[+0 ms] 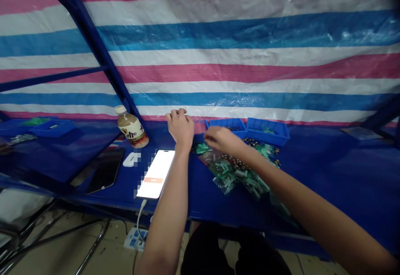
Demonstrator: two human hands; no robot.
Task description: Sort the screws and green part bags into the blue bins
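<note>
My left hand (180,127) is at the back of the blue table, beside the left end of the row of blue bins, with its fingers curled; what they hold, if anything, is hidden. Just right of it, my right hand (221,138) has its fingers pressed together above a green packet (201,148). Nothing can be made out in its grip. Behind the right hand stand a blue bin (229,126) with small brass-coloured parts and another blue bin (268,131) with pale green pieces. Clear bags of green pieces (226,175) and loose brass parts (239,164) lie under my right forearm.
A lit phone (156,175) on a white cable lies left of my left forearm. Further left are a white case (129,159), a dark phone (107,170) and a drink bottle (133,129). Blue metal posts stand before the striped sheet (234,71).
</note>
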